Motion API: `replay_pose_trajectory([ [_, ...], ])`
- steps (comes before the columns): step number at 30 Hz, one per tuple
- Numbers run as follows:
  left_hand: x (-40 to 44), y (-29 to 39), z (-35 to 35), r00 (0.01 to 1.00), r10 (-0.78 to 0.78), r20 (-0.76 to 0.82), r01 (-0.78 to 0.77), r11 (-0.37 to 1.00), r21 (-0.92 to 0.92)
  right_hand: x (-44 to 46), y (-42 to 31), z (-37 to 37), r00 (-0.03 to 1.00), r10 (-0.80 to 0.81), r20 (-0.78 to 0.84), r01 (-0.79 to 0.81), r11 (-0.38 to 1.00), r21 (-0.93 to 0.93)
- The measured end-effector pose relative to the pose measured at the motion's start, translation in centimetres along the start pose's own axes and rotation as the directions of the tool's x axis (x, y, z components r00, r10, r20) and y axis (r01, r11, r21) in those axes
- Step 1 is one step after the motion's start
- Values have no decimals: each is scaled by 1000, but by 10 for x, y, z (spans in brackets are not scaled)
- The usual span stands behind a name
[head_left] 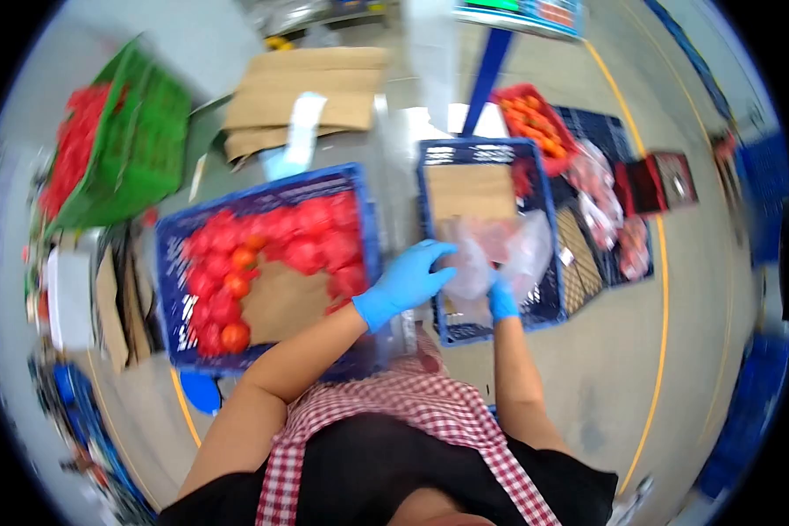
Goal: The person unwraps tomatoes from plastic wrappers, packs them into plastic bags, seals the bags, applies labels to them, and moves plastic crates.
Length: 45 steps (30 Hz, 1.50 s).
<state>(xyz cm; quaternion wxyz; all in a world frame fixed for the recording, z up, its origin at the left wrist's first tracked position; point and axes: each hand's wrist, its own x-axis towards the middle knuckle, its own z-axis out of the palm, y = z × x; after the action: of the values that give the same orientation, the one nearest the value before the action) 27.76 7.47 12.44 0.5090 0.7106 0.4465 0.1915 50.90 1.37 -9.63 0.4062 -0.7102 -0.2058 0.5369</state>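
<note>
My left hand (410, 285), in a blue glove, has its fingers bent at the left side of a clear plastic bag (528, 254). The bag is spread over a blue crate (552, 272) lined with cardboard. From below, my right hand (502, 300), also gloved in blue, grips the bag's lower part; its fingertips are partly hidden by the plastic. Something pale pink shows through the middle of the bag, too blurred to name. To the left, another blue crate (367, 219) holds several tomatoes (235, 337), many wrapped in red netting, around a bare piece of cardboard (285, 302).
A green crate (162, 105) with red netting (79, 131) stands at upper left. Flattened cardboard (316, 83) lies behind the tomatoes. A blue post (486, 83) carries a scale (535, 13). At right are a red crate (572, 151) of orange produce and bagged produce (598, 193).
</note>
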Motion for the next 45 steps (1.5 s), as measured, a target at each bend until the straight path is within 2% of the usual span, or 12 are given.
replay_pose_trajectory([
  [4,-83,-18,-101,771,160,-616,-81,985,154,-18,22,-32,992,-41,119,33,997,68],
  [8,-194,-148,-180,582,-28,-813,627,651,427,-93,-70,-22,990,52,133,-33,990,-138],
  [14,-220,-193,-181,667,-424,-613,745,346,571,-189,-222,95,707,-691,150,695,638,-331],
  [16,-207,-208,-178,636,-435,-637,767,269,583,-252,-258,186,716,-563,412,638,767,-60],
  [19,-214,-197,-194,680,-528,-508,731,444,518,-252,-238,295,280,-492,824,892,451,-33],
  [23,-261,-159,-218,715,-488,-500,478,864,-158,-193,-145,418,139,-376,916,990,48,-130],
  [26,-299,-149,-250,806,-559,-192,29,362,-932,-191,-112,449,51,-268,962,946,-297,-132],
  [28,-318,-149,-264,831,-546,-105,-71,83,-994,-191,-101,453,8,-220,975,888,-447,-108],
  [30,-318,-164,-264,797,-603,-21,339,477,-811,-180,-84,454,-38,-228,973,851,-518,-88],
  [35,-295,-149,-221,906,-423,21,283,641,713,-219,-151,407,379,0,925,923,-65,-378],
  [41,-261,-168,-181,774,-570,277,-97,326,941,-232,-232,262,409,-64,910,426,896,-128],
  [45,-254,-154,-180,655,-673,343,-173,308,935,-190,-204,129,617,-400,678,127,901,416],
])
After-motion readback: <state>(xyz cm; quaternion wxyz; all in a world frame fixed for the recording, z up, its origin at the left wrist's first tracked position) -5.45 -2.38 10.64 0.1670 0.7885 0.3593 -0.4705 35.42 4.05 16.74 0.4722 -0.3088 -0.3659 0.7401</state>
